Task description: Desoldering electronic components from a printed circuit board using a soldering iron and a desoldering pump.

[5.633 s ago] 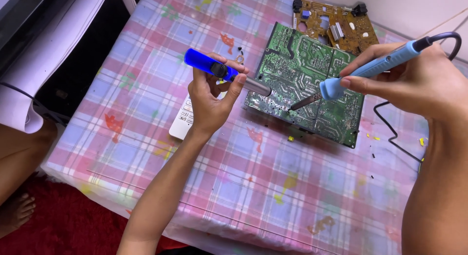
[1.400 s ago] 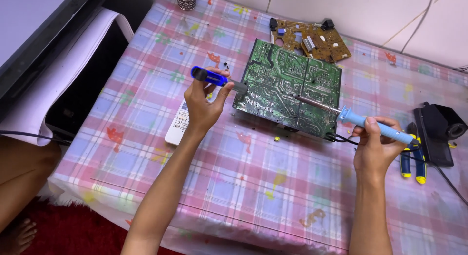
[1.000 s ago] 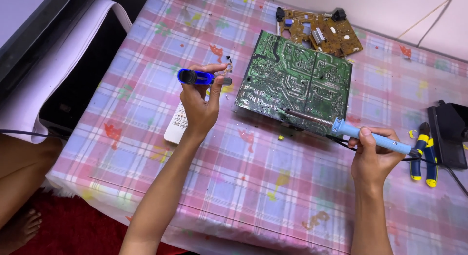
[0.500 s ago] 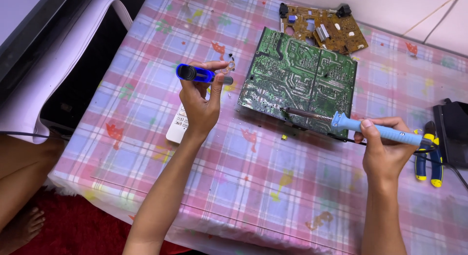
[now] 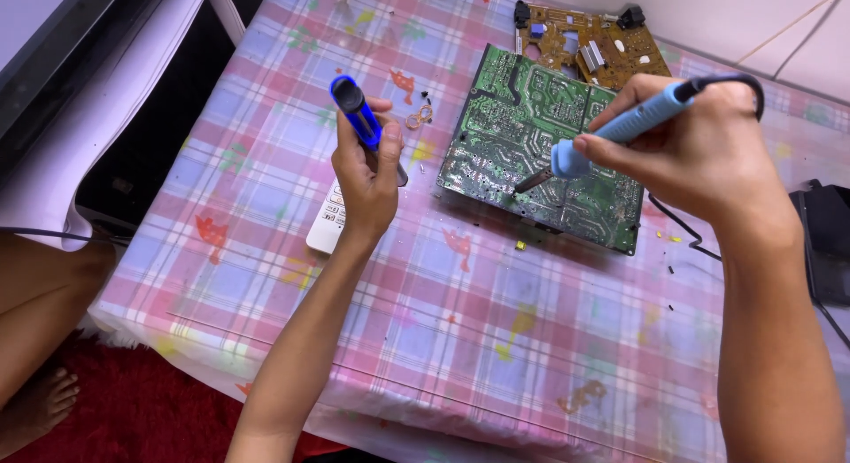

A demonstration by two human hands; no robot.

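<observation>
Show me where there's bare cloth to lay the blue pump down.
Free: the near half of the checked tablecloth, between both forearms, below the green circuit board. Also the far-left corner, beyond the left hand. Crowded: around the white remote, the soldering iron in the right hand, and the brown board.

Checked pink tablecloth (image 5: 266,277) over red rug (image 5: 133,419).

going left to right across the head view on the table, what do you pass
blue desoldering pump in the left hand → green circuit board → blue soldering iron in the right hand → black box at the right edge
</observation>
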